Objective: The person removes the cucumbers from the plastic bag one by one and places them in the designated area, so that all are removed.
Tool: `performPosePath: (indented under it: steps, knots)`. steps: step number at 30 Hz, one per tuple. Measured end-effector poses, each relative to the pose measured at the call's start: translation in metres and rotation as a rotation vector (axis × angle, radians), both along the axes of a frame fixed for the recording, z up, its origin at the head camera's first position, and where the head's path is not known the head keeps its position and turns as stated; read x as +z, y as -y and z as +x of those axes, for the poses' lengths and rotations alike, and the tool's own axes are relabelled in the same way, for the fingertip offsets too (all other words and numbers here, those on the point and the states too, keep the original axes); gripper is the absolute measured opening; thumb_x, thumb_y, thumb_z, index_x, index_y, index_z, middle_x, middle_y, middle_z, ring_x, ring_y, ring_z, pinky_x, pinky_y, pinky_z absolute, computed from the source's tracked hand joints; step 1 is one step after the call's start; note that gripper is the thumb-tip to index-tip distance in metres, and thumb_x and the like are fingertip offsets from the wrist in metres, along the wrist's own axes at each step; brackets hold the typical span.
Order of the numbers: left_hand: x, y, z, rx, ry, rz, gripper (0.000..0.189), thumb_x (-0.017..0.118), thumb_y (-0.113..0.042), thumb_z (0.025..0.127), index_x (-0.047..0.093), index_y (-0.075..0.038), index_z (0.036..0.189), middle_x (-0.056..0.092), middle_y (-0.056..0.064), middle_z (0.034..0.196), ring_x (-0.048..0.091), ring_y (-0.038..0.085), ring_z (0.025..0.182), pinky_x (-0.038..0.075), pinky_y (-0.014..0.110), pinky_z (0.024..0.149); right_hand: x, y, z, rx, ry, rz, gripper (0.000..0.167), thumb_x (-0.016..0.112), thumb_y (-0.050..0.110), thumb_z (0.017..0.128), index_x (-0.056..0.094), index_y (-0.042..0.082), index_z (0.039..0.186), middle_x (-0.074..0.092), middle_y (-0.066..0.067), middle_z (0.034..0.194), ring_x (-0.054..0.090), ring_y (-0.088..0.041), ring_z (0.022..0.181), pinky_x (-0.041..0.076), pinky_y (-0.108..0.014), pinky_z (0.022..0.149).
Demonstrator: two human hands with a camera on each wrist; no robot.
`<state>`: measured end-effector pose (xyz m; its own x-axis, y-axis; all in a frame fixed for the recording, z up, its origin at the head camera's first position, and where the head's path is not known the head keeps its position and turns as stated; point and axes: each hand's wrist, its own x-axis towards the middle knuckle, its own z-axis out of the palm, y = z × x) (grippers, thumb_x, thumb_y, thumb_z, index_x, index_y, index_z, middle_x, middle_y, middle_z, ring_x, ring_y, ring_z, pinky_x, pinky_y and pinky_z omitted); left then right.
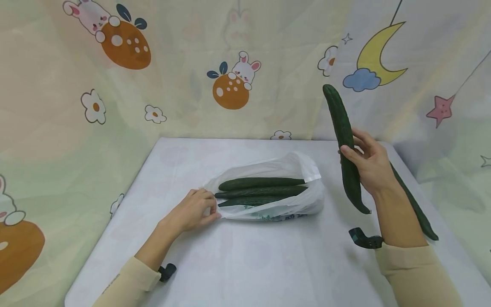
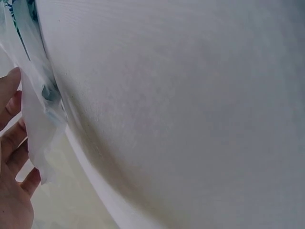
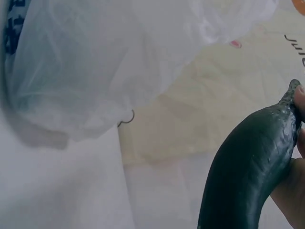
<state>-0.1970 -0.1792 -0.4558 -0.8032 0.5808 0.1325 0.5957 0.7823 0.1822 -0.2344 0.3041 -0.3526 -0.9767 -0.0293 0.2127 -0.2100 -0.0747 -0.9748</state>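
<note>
My right hand (image 1: 370, 164) grips a long, dark green cucumber (image 1: 339, 115) around its lower half, raised nearly upright over the table's right side. Its curved body fills the lower right of the right wrist view, with fingers at its edge. A thin white plastic bag (image 1: 297, 164) lies mid-table with its mouth to the left and top spread wide. Three cucumbers (image 1: 262, 183) lie side by side inside it. At the bag's left edge, my left hand (image 1: 193, 209) holds the plastic between thumb and fingers; the left wrist view shows the fingers along that edge.
Another cucumber (image 1: 416, 204) lies along the right side of the white table (image 1: 253, 260), partly hidden behind the right forearm. A cloth backdrop (image 1: 184, 76) printed with rabbits, flowers and a moon rises behind the table and along both sides.
</note>
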Motion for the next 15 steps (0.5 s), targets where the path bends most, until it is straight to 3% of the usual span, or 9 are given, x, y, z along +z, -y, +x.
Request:
performPosePath:
  steps: [5,12,15]
  knots:
    - [-0.001,0.0,0.0,0.006,0.003,-0.002,0.027,0.079,-0.039,0.09,0.06,-0.03,0.074,0.068,-0.009,0.106,0.058,0.018,0.11,0.042,0.047,0.101,-0.015,-0.012,0.001,-0.057,0.035,0.107,0.063,0.074,0.017,0.095,0.05,0.023,0.153,0.055,0.0,0.132,0.065,-0.007,0.11,0.054,-0.018,0.079]
    - [-0.001,-0.001,0.0,0.007,0.004,-0.005,0.027,0.079,-0.039,0.091,0.06,-0.03,0.074,0.068,-0.009,0.105,0.058,0.018,0.11,0.043,0.048,0.102,-0.035,-0.03,0.003,-0.18,0.093,0.418,0.066,0.072,0.031,0.097,0.044,0.03,0.156,0.054,0.005,0.136,0.06,-0.001,0.11,0.052,-0.016,0.077]
    - [-0.001,-0.001,-0.001,0.004,0.002,-0.005,0.027,0.079,-0.039,0.09,0.06,-0.03,0.073,0.068,-0.009,0.105,0.058,0.018,0.11,0.043,0.047,0.102,-0.043,-0.037,0.005,-0.201,0.12,0.483,0.069,0.071,0.037,0.097,0.04,0.032,0.158,0.052,0.002,0.139,0.059,0.0,0.108,0.052,-0.017,0.076]
